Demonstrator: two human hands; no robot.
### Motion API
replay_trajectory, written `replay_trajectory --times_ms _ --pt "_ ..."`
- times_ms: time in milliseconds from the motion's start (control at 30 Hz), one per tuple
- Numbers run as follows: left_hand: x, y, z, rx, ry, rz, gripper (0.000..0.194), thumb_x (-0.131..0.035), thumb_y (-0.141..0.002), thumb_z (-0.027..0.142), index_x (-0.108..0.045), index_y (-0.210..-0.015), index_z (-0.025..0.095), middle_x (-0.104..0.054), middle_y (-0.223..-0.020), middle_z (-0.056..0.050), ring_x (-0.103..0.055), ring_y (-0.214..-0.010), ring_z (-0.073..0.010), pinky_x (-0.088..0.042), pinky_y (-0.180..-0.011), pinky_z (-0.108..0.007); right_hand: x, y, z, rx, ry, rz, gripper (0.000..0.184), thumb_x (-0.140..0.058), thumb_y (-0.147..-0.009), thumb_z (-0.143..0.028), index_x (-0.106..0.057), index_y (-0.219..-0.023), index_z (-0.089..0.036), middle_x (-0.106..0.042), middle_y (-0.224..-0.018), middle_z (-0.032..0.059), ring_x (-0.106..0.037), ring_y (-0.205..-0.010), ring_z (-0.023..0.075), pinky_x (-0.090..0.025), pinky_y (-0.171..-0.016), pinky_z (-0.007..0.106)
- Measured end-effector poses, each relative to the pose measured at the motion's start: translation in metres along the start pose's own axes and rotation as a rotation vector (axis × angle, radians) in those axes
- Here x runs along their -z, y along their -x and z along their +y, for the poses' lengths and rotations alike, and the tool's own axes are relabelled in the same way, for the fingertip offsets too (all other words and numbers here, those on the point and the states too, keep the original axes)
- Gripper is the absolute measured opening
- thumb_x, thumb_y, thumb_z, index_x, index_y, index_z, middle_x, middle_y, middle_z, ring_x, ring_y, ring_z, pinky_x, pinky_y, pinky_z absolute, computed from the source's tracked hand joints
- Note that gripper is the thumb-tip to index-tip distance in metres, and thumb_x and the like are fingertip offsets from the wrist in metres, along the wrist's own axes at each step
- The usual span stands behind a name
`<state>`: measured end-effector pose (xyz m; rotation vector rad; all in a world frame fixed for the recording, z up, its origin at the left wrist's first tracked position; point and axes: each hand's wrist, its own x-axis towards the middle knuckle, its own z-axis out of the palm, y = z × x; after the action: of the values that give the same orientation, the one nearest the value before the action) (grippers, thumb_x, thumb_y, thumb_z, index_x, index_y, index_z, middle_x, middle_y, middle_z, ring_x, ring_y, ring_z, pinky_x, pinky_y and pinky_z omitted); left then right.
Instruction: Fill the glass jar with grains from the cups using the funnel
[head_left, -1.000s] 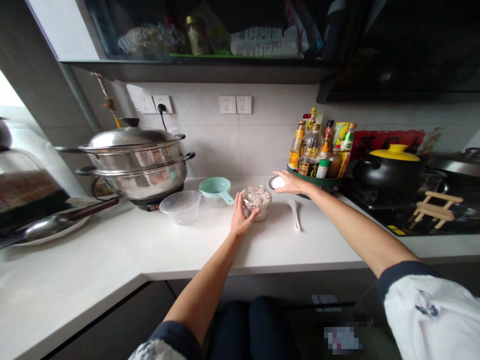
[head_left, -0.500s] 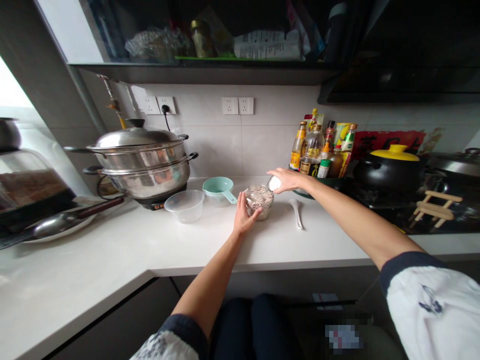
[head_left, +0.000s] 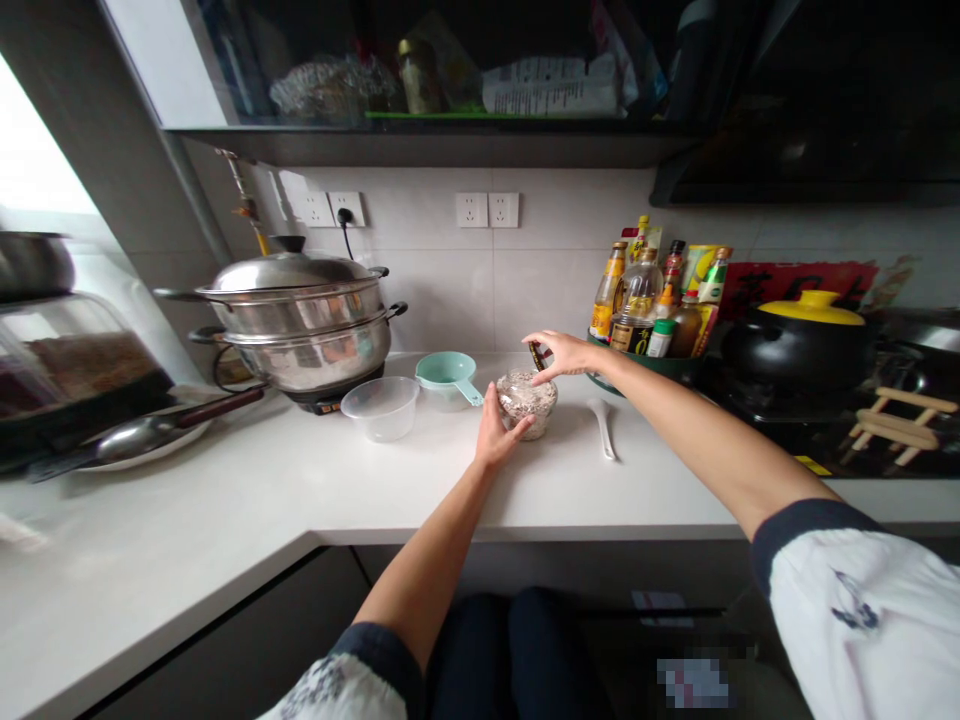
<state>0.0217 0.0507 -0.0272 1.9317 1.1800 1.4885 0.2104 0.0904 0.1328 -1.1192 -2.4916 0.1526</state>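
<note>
My left hand (head_left: 498, 438) is wrapped round the near left side of a clear jar (head_left: 541, 424) full of pale, flaky grain that looks like oats. The jar stands upright on the white counter, its mouth uncovered. Just above and behind it, my right hand (head_left: 568, 353) grips a dark round jar lid (head_left: 537, 355) by its edge. The lid is tilted steeply and partly hidden by the fingers. To the right of the jar lies a white spoon (head_left: 604, 430). Left of it are a mint-green measuring scoop (head_left: 448, 370) and a clear plastic bowl (head_left: 381, 410).
A steel steamer pot (head_left: 300, 330) on an electric hotplate stands at the left, near a wok spatula (head_left: 142, 437) on a plate. Sauce bottles (head_left: 645, 300) fill a green tray behind my right forearm. A black pot with a yellow lid (head_left: 814, 308) sits farther right.
The lid in my right hand has turned: its white inner face showed before, its dark edge shows now. My left hand stays on the jar. The view has shifted slightly left.
</note>
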Motion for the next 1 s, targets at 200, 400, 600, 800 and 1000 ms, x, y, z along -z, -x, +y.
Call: replay_trajectory --times_ms 200,400,600,800,1000 --pt "-0.001 -0.002 -0.004 -0.018 0.061 -0.004 0.107 -0.074 -0.063 0.053 -0.017 -0.145 0.016 -0.018 -0.153 -0.020 -0.014 -0.142 -0.0347 -0.012 -0.115 -0.051 -0.010 -0.019 0.008 0.053 -0.060 -0.151 0.087 -0.081 -0.054 -0.052 -0.050 -0.132 -0.026 -0.051 -0.127 0.0084 -0.051 -0.118 0.0260 -0.038 -0.104 0.038" --pt "-0.001 -0.003 -0.004 0.019 0.095 -0.028 0.110 -0.077 -0.061 0.051 -0.016 -0.146 0.016 -0.020 -0.153 -0.020 -0.016 -0.142 -0.0338 -0.016 -0.115 -0.050 -0.017 -0.036 0.020 0.098 -0.042 -0.316 0.094 -0.082 -0.050 -0.053 -0.048 -0.135 -0.031 -0.044 -0.133 0.0054 -0.044 -0.125 0.0269 -0.033 -0.107 0.035" --pt "-0.001 -0.003 -0.004 0.037 0.113 -0.027 0.110 -0.076 -0.062 0.050 -0.014 -0.147 0.014 -0.020 -0.153 -0.020 -0.018 -0.142 -0.0317 -0.018 -0.115 -0.047 -0.018 -0.040 0.023 0.100 -0.054 -0.389 0.097 -0.083 -0.048 -0.054 -0.048 -0.136 -0.031 -0.041 -0.137 0.0047 -0.040 -0.129 0.0276 -0.030 -0.109 0.035" --pt "-0.003 -0.005 -0.009 0.037 0.108 -0.023 0.110 -0.076 -0.062 0.050 -0.015 -0.147 0.014 -0.020 -0.153 -0.019 -0.018 -0.142 -0.0311 -0.018 -0.115 -0.046 -0.016 -0.040 0.022 0.162 -0.071 -0.424 0.096 -0.082 -0.049 -0.054 -0.048 -0.136 -0.030 -0.042 -0.138 0.0043 -0.039 -0.130 0.0268 -0.028 -0.109 0.032" --pt "-0.004 -0.005 -0.014 0.026 0.120 -0.018 0.109 -0.076 -0.063 0.050 -0.016 -0.147 0.016 -0.022 -0.153 -0.018 -0.020 -0.141 -0.0312 -0.020 -0.114 -0.047 -0.015 -0.038 0.021 0.153 -0.081 -0.452 0.094 -0.080 -0.052 -0.055 -0.046 -0.137 -0.030 -0.040 -0.140 0.0037 -0.034 -0.132 0.0267 -0.025 -0.111 0.032"
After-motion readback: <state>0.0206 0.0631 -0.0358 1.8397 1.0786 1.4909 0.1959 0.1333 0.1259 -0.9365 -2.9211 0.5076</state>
